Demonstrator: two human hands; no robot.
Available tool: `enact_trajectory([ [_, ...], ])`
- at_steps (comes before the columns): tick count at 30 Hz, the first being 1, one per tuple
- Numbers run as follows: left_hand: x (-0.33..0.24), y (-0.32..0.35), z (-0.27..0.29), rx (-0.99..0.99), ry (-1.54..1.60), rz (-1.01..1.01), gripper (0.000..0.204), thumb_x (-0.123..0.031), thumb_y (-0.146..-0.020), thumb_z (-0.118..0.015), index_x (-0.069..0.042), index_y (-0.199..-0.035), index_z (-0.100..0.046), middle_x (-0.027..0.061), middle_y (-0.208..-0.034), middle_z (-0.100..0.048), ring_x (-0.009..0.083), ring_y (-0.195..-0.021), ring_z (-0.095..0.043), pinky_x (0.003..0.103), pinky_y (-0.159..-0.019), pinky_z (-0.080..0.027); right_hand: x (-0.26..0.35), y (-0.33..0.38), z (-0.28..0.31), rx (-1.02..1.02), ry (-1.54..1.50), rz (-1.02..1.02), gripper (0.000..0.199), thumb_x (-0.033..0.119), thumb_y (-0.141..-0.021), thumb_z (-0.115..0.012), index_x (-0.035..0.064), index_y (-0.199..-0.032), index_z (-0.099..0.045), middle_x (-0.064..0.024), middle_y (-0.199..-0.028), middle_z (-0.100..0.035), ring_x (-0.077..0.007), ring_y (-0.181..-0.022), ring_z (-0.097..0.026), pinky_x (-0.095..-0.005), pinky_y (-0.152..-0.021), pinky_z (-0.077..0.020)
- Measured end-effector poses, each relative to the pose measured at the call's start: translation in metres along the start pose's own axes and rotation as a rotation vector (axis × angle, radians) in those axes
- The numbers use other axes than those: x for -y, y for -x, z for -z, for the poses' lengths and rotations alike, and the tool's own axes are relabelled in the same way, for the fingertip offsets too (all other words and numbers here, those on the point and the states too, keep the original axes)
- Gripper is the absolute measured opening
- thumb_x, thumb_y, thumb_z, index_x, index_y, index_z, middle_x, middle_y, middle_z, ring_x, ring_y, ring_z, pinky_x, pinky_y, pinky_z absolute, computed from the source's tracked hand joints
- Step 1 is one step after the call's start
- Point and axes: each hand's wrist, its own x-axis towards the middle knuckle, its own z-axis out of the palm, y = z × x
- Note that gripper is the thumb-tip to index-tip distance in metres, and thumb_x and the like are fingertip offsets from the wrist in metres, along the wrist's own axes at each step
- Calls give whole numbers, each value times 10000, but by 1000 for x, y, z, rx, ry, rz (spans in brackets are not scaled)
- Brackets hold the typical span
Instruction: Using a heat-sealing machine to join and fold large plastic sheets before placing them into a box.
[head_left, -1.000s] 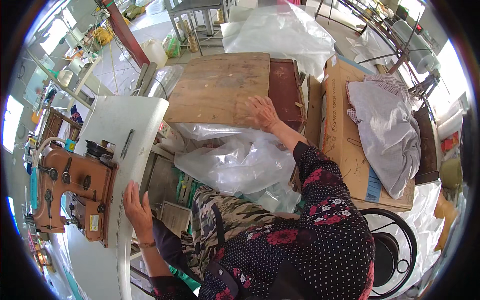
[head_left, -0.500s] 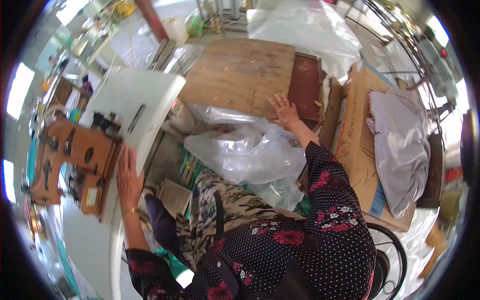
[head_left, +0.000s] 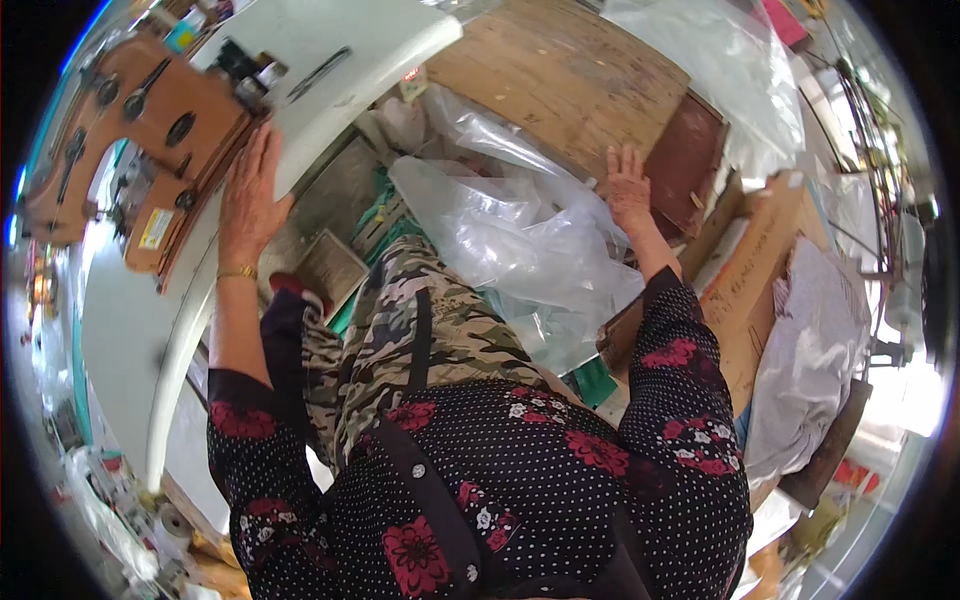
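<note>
Nearest the camera, the person's lap in camouflage trousers [head_left: 400, 330] is facing the gap between a white table [head_left: 120, 310] and a wooden board [head_left: 560, 75].

The left hand [head_left: 250, 205] is lying flat along the table's edge, released, its fingers extended and grasping nothing. The brown sewing machine [head_left: 205, 100] is standing on the table just to the left of this hand. The near long side of its base is running obliquely, from lower left to upper right, and the fingers are pointing roughly along it. Whether the fingertips are touching the base cannot be told.

The right hand [head_left: 628, 190] is resting, fingers spread and unclenched, at the board's near edge, close to its right corner. It is gripping nothing; how hard it is pressing cannot be told. The board is extending ahead and to the left of this hand, its long axis slanting from upper left to lower right. The right hand is lying nearer the board; the left, nearer the machine.

Crumpled clear plastic [head_left: 520, 235] is filling the space between the hands. Farther ahead, a dark slim tool [head_left: 318, 72] is lying on the table beyond the left hand.
</note>
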Motion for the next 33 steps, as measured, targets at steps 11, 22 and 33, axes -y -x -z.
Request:
enact_trajectory([
  [11,-10,-6,2,36,-35,40,891,-86,-741,-740,-99,-1488,-253,71,-1551,-253,258,-1421,-263,414,-1149,-263,-1,9,8,-35,-142,-127,666,129,-824,-598,168,-1444,-358,-230,-1460,-322,-410,-1321,-373,-476,-1009,-411],
  [22,-3,-2,0,24,3,36,852,-97,-767,-716,-115,-1488,-263,60,-1544,-267,262,-1405,-287,394,-1142,-277,-40,-10,48,-81,299,83,519,95,-850,-532,96,-1363,-454,-201,-1267,-548,-335,-1152,-552,-414,-873,-483],
  [33,9,4,-13,-45,-59,19,822,-160,-794,-698,-148,-1491,-262,30,-1545,-260,240,-1391,-311,411,-1149,-286,-99,-49,87,-71,278,302,421,49,-835,-543,37,-1252,-480,-166,-1036,-634,-281,-950,-667,-409,-801,-532],
])
